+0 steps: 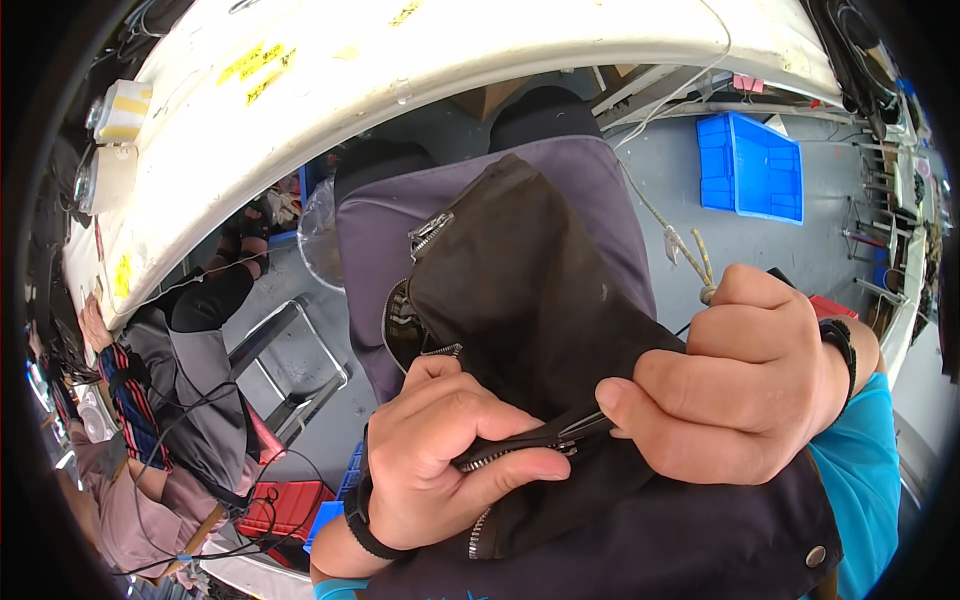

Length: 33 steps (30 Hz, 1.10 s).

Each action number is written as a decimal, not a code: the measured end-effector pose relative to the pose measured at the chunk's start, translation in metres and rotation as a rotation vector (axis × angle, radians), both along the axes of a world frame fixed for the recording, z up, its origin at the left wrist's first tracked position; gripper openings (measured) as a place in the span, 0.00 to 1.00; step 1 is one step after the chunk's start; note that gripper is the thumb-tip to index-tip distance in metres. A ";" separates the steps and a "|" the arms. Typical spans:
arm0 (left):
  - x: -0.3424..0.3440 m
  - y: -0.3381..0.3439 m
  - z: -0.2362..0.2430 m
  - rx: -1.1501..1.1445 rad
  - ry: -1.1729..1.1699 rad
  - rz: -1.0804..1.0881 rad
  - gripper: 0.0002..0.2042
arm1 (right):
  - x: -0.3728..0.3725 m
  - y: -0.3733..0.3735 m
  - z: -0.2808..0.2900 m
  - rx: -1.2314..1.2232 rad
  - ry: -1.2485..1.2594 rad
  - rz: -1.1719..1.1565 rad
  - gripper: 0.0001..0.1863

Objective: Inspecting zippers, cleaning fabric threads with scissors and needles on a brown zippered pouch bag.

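Across my lap lies a dark brown-black cloth piece point(520, 260) with silver metal zippers; whether it is a garment or a bag I cannot tell. At its left side a zippered opening point(403, 318) gapes. My left hand point(440, 450) pinches a zippered edge of the cloth between thumb and fingers, the zipper teeth point(500, 458) showing above the thumb. Close beside it, my right hand point(730, 385) is closed, thumb against curled fingers. A thin silvery piece point(590, 424) runs from its fingertips to the zipper edge; its kind is hard to make out.
Ahead curves a white table point(500, 40) with yellow marks. To the right, a blue bin point(750, 168) stands on the grey floor, and a cord point(655, 210) hangs nearby. At left are a co-worker's sleeve point(130, 400), a metal-framed stool point(300, 350) and a red crate point(285, 510).
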<state>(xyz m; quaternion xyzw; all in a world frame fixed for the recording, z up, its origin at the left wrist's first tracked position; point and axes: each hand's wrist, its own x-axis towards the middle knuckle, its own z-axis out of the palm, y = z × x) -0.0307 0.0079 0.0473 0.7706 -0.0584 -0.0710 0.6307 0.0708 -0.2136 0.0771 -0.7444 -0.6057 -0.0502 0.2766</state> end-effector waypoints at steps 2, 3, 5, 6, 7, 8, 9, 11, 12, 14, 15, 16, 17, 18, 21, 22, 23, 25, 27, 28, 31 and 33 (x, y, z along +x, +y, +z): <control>0.000 0.000 0.000 0.005 -0.001 0.000 0.13 | -0.001 -0.001 0.000 -0.002 0.005 0.000 0.10; 0.000 -0.001 0.000 0.008 -0.002 0.001 0.13 | -0.001 -0.001 -0.001 -0.003 0.011 -0.001 0.10; -0.001 -0.001 -0.001 0.009 -0.003 0.001 0.13 | -0.001 -0.002 -0.002 -0.005 0.007 0.001 0.10; -0.001 -0.002 -0.001 0.008 -0.005 0.000 0.13 | -0.001 -0.002 -0.002 -0.009 0.003 0.002 0.10; -0.002 -0.002 -0.001 0.007 -0.007 -0.001 0.13 | -0.002 -0.002 -0.002 -0.009 0.003 0.001 0.10; -0.002 -0.002 -0.001 0.007 -0.007 -0.001 0.13 | -0.003 -0.002 -0.003 -0.009 0.013 -0.001 0.10; -0.003 -0.002 -0.001 0.017 -0.012 -0.007 0.13 | -0.004 -0.002 -0.003 -0.009 0.024 -0.003 0.10; -0.004 -0.002 -0.002 0.028 -0.017 -0.014 0.13 | -0.006 -0.002 -0.006 0.002 0.029 -0.008 0.10; -0.005 -0.003 -0.002 0.036 -0.019 -0.010 0.13 | -0.007 -0.001 -0.007 0.013 0.034 -0.013 0.11; -0.006 -0.004 -0.002 0.045 -0.020 -0.005 0.14 | -0.008 -0.002 -0.009 0.013 0.031 -0.014 0.11; -0.006 -0.004 -0.002 0.043 -0.019 -0.001 0.14 | -0.008 -0.002 -0.009 0.012 0.027 -0.014 0.11; -0.006 -0.005 -0.003 0.042 -0.018 0.004 0.14 | -0.007 -0.002 -0.010 0.013 0.029 -0.014 0.11; -0.005 -0.004 -0.003 0.042 -0.018 0.003 0.14 | -0.007 -0.002 -0.010 0.024 0.032 -0.011 0.10; -0.005 -0.004 -0.004 0.039 -0.017 0.002 0.14 | -0.006 -0.002 -0.011 0.035 0.034 -0.009 0.09; -0.001 -0.004 -0.005 0.017 -0.020 0.000 0.14 | 0.000 -0.010 -0.016 0.068 0.170 -0.012 0.11; 0.001 -0.005 -0.004 -0.002 -0.024 -0.001 0.14 | 0.002 -0.013 -0.018 0.063 0.165 -0.016 0.11; 0.001 -0.005 -0.004 0.001 -0.029 0.000 0.14 | 0.005 -0.016 -0.022 0.107 0.316 -0.068 0.14; 0.001 -0.007 -0.002 -0.019 -0.016 0.000 0.13 | 0.022 -0.027 -0.018 0.149 0.565 -0.118 0.22; 0.000 -0.009 0.004 0.025 -0.030 -0.001 0.13 | 0.042 -0.041 -0.012 0.161 0.583 -0.325 0.19; -0.002 -0.010 0.009 0.064 -0.027 0.003 0.12 | 0.054 -0.047 -0.021 0.239 0.579 -0.462 0.18; -0.001 -0.013 0.001 0.020 -0.005 -0.004 0.13 | 0.125 -0.090 -0.041 0.217 0.291 -0.919 0.12; -0.002 -0.013 0.000 -0.001 -0.014 -0.011 0.15 | 0.167 -0.121 -0.047 0.176 0.139 -1.066 0.11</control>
